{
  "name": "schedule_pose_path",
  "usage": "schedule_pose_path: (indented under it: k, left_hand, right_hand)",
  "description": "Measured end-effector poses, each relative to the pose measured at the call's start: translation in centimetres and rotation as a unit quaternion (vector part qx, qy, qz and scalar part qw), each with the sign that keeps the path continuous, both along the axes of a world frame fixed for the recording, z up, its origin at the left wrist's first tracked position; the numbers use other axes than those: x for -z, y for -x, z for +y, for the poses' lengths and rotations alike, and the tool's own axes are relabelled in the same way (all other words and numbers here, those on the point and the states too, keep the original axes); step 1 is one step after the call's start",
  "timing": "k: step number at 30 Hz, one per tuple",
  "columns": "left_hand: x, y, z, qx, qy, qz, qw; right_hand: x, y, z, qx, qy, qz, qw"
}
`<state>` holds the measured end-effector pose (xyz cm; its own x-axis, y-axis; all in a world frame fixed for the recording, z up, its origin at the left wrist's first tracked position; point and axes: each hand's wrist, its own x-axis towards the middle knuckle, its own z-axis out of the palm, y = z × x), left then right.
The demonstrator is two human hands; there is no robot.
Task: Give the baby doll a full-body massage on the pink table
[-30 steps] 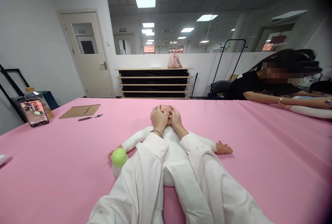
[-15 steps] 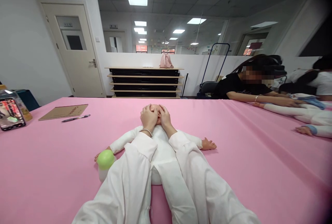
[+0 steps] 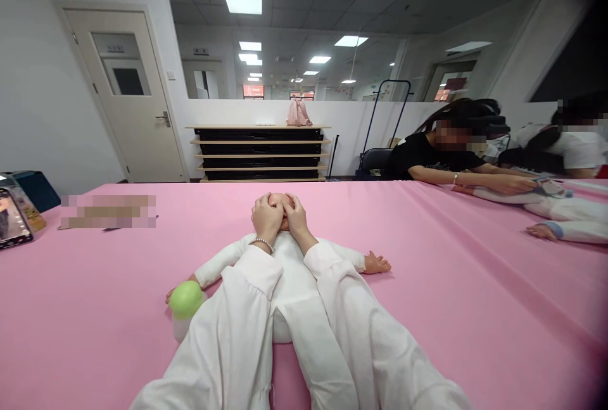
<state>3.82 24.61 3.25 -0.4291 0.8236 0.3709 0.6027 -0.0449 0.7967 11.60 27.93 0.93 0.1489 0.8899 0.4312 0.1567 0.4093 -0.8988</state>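
A baby doll [image 3: 294,277] in a white suit lies on its back on the pink-covered table [image 3: 475,308], its arms stretched out sideways. My left hand [image 3: 266,217] and my right hand [image 3: 297,217] are cupped round the two sides of the doll's head, the thumbs close together over its face. They hide most of the face; a little of the forehead shows between them. Beside the doll's hand on the left stands a bottle with a rounded green cap [image 3: 186,299], partly behind my left sleeve.
A phone [image 3: 12,220] and a drink bottle stand at the left edge. Near them lies a blurred flat item [image 3: 109,210]. Across the table on the right, a person in black [image 3: 418,160] handles another white-suited doll [image 3: 560,210]. Behind are shelves [image 3: 261,150] with a pink backpack.
The whole view has shifted a little, so things sit further left. My thumbs have drawn closer together over the doll's face. The other person's hands have moved at their doll.
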Motion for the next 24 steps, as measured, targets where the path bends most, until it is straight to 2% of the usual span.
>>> schedule_pose_path:
  k: [7, 14, 24]
  left_hand:
    - [0.3, 0.2, 0.6, -0.007, -0.005, -0.025, 1.000]
    - [0.0, 0.1, 0.1, 0.001, -0.003, -0.005, 1.000]
    - [0.0, 0.2, 0.4, -0.001, -0.008, -0.025, 1.000]
  right_hand:
    - [-0.5, 0.2, 0.2, 0.019, 0.049, -0.007, 0.999]
    - [-0.4, 0.0, -0.3, -0.004, 0.009, -0.026, 1.000]
    - [-0.2, 0.3, 0.9, -0.006, 0.044, 0.037, 0.998]
